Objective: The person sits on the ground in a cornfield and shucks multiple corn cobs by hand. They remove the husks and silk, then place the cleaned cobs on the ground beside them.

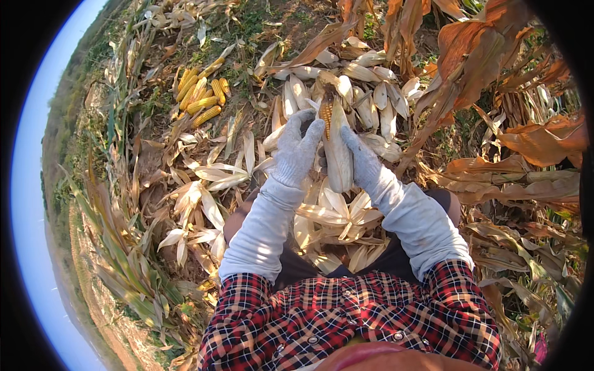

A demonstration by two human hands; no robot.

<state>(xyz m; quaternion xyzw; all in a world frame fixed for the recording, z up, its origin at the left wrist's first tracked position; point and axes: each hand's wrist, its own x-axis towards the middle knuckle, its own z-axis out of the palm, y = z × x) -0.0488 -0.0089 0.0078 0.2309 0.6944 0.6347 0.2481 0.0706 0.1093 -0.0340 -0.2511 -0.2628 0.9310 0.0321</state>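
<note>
Upright between my gloved hands is an ear of corn [327, 119], its husk partly open so that yellow kernels show on the left side. My right hand [364, 150] holds it from the right, against the pale husk [339, 155]; some of its fingers are hidden behind the ear. My left hand [299, 143] is at the ear's left side, thumb and fingers apart, close to the kernels; whether the fingertips touch the husk I cannot tell. Beyond the hands lies a heap of corn ears in dry husks [366, 99].
Several bare yellow corn cobs [199, 97] lie piled on the ground at the upper left. Empty husks [341, 213] are between my knees, and more husks [199, 195] lie at the left. Dry corn stalks and brown leaves [478, 65] stand and lean at the right.
</note>
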